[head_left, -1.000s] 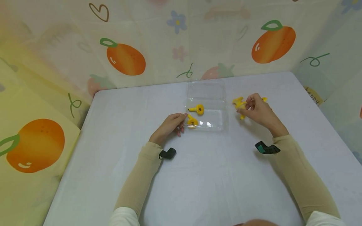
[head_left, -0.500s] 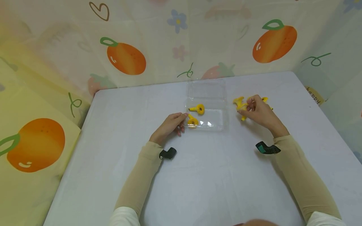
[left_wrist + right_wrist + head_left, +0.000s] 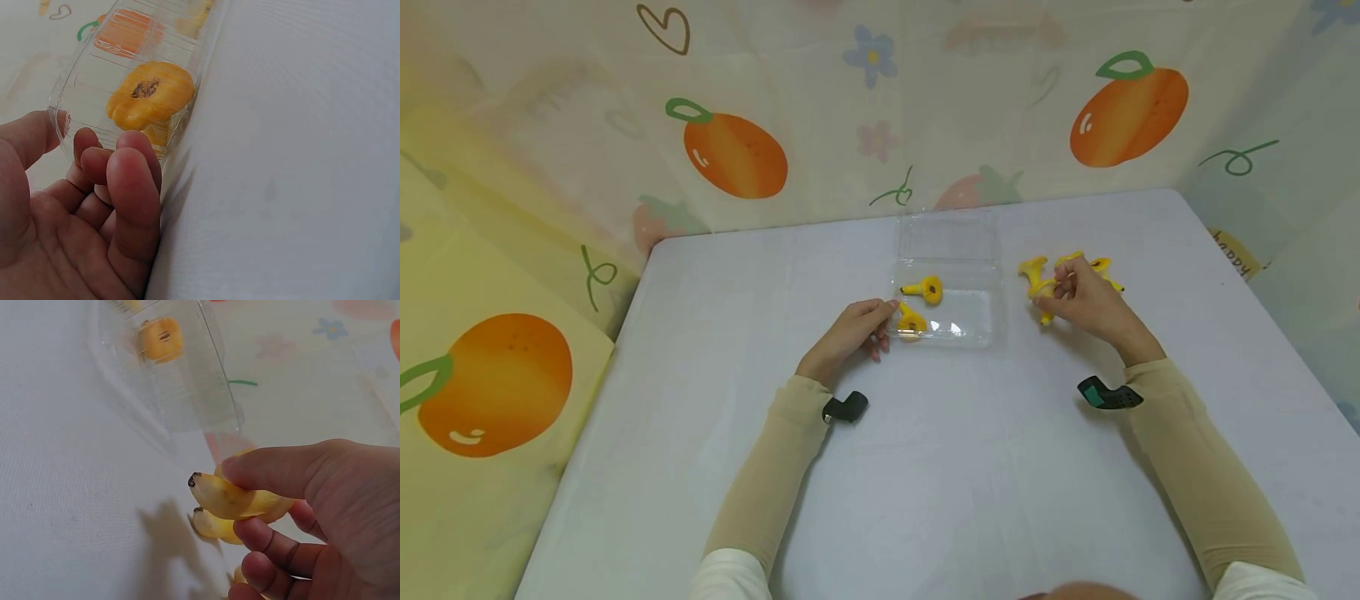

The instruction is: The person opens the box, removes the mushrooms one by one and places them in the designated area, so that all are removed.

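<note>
In the head view my left hand (image 3: 853,329) pinches the near left edge of an open clear plastic box (image 3: 973,321). Two yellow gourd-like pieces, each with a lobed head, dark centre and narrow neck, lie inside: one nearer piece (image 3: 912,323) by my fingers, one farther piece (image 3: 931,290). To the right of the box, my right hand (image 3: 1090,300) holds another such piece (image 3: 228,499) between thumb and fingers; its dark tip shows in the right wrist view. My fingers hide part of it. More yellow pieces (image 3: 1101,265) lie around and behind that hand.
The box's lid (image 3: 947,237) lies folded back toward the rear of the white-covered table (image 3: 910,467). A fruit-printed cloth (image 3: 820,100) rises directly behind the table, with more printed cloth at both sides.
My right hand has shifted very slightly to the right, still holding the yellow piece, and more of the pieces behind it show. My left hand and the box have stayed put.
</note>
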Demonstrator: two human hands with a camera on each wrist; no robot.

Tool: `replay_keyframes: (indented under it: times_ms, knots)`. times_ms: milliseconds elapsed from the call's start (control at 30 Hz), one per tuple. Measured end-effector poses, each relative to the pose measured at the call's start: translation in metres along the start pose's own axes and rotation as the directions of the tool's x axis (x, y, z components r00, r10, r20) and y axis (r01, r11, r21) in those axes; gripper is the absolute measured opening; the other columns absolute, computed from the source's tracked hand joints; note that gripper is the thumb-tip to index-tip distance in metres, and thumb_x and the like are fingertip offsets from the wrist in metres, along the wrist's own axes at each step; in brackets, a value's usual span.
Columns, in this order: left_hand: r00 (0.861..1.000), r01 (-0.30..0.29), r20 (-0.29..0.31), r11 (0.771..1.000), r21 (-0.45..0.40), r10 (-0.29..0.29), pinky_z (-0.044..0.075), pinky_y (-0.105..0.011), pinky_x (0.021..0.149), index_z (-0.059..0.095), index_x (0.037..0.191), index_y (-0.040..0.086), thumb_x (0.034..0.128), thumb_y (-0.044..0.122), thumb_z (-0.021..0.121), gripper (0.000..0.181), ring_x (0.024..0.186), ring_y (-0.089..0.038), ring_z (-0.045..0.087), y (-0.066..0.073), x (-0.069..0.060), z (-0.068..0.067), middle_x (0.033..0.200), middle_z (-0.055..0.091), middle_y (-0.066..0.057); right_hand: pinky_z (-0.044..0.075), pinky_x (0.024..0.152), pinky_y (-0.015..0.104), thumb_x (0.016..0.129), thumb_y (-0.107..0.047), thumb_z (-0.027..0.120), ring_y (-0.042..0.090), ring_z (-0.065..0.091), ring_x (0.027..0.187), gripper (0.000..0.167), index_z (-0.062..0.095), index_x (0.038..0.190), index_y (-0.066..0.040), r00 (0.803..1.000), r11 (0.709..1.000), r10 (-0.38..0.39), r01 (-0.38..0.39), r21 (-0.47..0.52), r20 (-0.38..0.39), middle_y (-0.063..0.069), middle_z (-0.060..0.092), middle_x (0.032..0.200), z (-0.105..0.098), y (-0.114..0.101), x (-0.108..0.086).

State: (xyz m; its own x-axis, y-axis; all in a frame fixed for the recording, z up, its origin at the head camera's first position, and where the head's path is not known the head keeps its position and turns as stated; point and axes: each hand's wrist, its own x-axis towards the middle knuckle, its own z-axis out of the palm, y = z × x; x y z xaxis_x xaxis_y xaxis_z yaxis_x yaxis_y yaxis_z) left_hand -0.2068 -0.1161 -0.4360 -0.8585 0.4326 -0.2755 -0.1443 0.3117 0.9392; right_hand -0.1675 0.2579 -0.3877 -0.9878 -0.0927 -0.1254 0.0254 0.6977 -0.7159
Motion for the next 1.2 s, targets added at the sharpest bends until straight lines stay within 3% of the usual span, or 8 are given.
replay_keyframes:
  times_ms: [733,1200]
  knots:
    - [1.0,0.021,-0.002,1.0,-0.015,-0.021,0.052,-0.024,0.049,0.048,0.077,0.011,0.1039,0.045,0.053,0.043,0.059,-0.015,0.059,0.0006,0.0005,0.0016,0.067,0.056,-0.002,0.045,0.072,0.026,0.095,-0.031,0.071,0.026,0.051,0.093,0.05,0.037,0.118,-0.002,0.997,0.998,0.067,-0.066,-0.02,0.049,0.017,0.053,0.11,0.0015,0.009,0.0047]
    - [1.0,0.005,0.0,1.0,-0.008,-0.005,0.051,-0.023,0.048,0.048,0.076,0.01,0.105,0.042,0.052,0.043,0.059,-0.015,0.059,0.0014,-0.0014,0.0021,0.066,0.056,-0.002,0.044,0.072,0.024,0.095,-0.027,0.071,0.024,0.051,0.091,0.048,0.039,0.117,-0.001,0.998,0.999,0.048,-0.047,-0.027,0.043,0.016,0.055,0.108,0.0016,0.0088,0.0033]
